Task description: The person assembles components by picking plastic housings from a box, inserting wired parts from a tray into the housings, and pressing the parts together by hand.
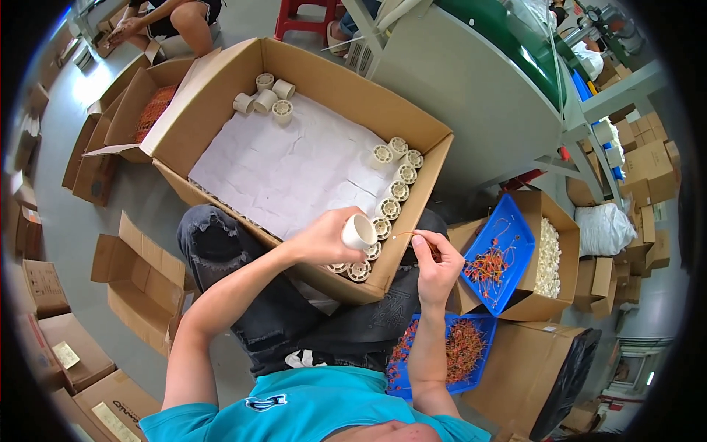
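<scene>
My left hand (pixel 322 237) is wrapped round a white plastic cylinder (pixel 360 232), its open round end tipped up toward me. To its right, my right hand (pixel 437 269) pinches a thin orange-brown wire (pixel 409 234); the wire's small pale tip points at the cylinder and stays apart from it. Both hands are above the near right corner of a large cardboard box (pixel 417 116). Along the box's right side stand several white cylinders (pixel 398 191) with slotted round ends. More white cylinders (pixel 282 112) are grouped in the far left corner, some lying on their sides.
White paper (pixel 294 169) lines the box. At my right, a blue tray (pixel 510 221) and a lower blue tray (pixel 479 368) hold orange-red wires. A carton of small cream parts (pixel 546 258) stands beside them. A grey machine panel (pixel 449 88) rises behind. Another person (pixel 173 18) sits far left.
</scene>
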### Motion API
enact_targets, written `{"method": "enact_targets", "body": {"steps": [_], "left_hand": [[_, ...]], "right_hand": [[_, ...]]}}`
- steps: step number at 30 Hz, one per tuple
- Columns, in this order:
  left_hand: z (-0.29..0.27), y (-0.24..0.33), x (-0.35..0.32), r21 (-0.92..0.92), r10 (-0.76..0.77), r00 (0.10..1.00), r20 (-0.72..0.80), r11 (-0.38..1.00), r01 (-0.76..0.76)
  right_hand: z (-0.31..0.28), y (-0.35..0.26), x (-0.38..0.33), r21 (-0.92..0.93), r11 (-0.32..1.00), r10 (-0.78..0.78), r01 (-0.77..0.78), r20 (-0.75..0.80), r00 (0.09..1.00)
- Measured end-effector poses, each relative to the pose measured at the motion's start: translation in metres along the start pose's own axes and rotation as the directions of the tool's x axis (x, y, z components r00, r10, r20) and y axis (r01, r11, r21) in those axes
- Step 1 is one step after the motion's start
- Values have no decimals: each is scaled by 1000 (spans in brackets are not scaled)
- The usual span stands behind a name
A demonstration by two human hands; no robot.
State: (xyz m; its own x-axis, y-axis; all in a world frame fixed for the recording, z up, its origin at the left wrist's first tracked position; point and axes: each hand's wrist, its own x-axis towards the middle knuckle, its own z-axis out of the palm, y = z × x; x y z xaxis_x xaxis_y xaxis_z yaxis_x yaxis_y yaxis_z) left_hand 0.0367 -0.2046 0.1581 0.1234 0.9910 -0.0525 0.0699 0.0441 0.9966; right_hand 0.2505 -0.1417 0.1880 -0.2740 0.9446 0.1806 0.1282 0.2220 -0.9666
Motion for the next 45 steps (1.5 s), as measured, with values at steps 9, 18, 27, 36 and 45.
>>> {"method": "enact_targets", "body": {"steps": [9, 18, 27, 36, 45], "left_hand": [[-3, 19, -3, 157, 269, 947, 175, 942, -297], [-29, 35, -21, -8, 72, 976, 205, 997, -72], [-34, 40, -25, 50, 80, 903, 423, 992, -112], [-4, 3, -10, 510, 472, 833, -289, 812, -283], [-4, 1, -5, 640, 695, 641, -327, 661, -390]], "right_hand": [[14, -4, -4, -155, 987, -34, 54, 127, 991], [-22, -2, -3, 162, 931, 209, -326, 495, 843], [-8, -2, -10, -15, 999, 44, -41, 296, 954], [-18, -40, -3, 3, 980, -198, 199, 74, 977], [8, -41, -26, 30, 985, -174, 172, 222, 959]]}}
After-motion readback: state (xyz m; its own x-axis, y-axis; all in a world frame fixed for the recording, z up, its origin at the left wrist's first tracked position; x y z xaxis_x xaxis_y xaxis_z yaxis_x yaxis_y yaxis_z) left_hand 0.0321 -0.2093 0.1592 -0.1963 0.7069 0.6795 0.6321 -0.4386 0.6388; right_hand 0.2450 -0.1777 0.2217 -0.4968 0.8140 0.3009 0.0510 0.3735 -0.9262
